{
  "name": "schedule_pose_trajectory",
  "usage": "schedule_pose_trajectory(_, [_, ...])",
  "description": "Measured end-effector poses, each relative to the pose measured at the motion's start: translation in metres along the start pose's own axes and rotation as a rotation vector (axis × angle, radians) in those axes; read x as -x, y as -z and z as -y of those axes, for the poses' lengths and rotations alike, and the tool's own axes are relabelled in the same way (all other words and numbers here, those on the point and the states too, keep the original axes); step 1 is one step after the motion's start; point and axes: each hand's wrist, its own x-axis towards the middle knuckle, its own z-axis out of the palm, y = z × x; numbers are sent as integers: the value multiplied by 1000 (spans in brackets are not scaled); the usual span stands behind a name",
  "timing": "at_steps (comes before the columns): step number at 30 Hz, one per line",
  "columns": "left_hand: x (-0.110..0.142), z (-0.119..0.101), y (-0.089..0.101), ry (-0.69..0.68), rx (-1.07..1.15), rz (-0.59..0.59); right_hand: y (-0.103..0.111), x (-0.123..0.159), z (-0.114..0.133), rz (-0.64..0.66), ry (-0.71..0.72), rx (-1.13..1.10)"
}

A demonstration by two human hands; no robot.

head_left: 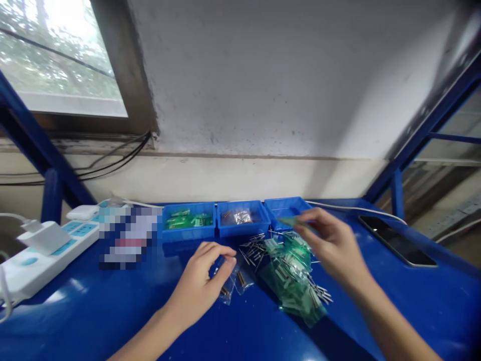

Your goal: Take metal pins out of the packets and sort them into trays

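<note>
My right hand (330,238) pinches a small green plastic bag (288,220) between thumb and fingers, above the pile and near the front of the right blue bin (287,204). My left hand (208,278) is curled, thumb and fingertips close together; what they hold, if anything, is hidden. Beside it, on the table, lie small clear bags with brass-coloured pieces (241,279), one partly behind the thumb. Between my hands is a heap of green plastic bags (291,281) with pale pieces inside. Loose thin metal pins (255,249) are scattered at its left and lower right.
The left bin (189,233) holds green bags; the middle bin (244,230) holds clear bags. A white power strip (80,235) with plugs runs along the left, next to a blurred-out item (131,238). A phone (398,240) lies at right on the blue table (124,306).
</note>
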Motion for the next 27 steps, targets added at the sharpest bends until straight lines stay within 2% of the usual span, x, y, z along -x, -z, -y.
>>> schedule_pose_trajectory(2, [1, -1, -5, 176, 266, -29, -43, 0, 13, -24, 244, -13])
schedule_pose_trajectory(4, [-1, 2, -5, 279, 512, -114, -81, 11, 19, -39, 406, -14])
schedule_pose_trajectory(5, [-3, 4, -4, 292, 598, -140, -96, 20, 20, -29, 456, 3])
schedule_pose_trajectory(7, [-5, 6, 1, 263, 663, -111, -112, 39, 21, 66, 494, 37])
schedule_pose_trajectory(9, [-6, 6, 6, 214, 588, -57, -112, 53, 24, 163, 430, 29])
schedule_pose_trajectory(11, [-4, 4, 10, 119, 413, -64, -103, 56, 28, 251, 278, -43])
schedule_pose_trajectory(16, [4, 0, 13, -323, -80, -126, -83, 39, 31, 397, -127, -314])
schedule_pose_trajectory(19, [6, 2, 11, -437, -236, -95, -87, 38, 25, 429, -272, -354])
schedule_pose_trajectory(21, [5, 3, 11, -400, -264, -72, -91, 41, 22, 412, -266, -356])
schedule_pose_trajectory(23, [4, 4, 12, -284, -195, -44, -93, 43, 20, 360, -176, -325])
schedule_pose_trajectory(27, [1, 1, 16, 61, 229, 57, -89, 44, 21, 276, 65, -220])
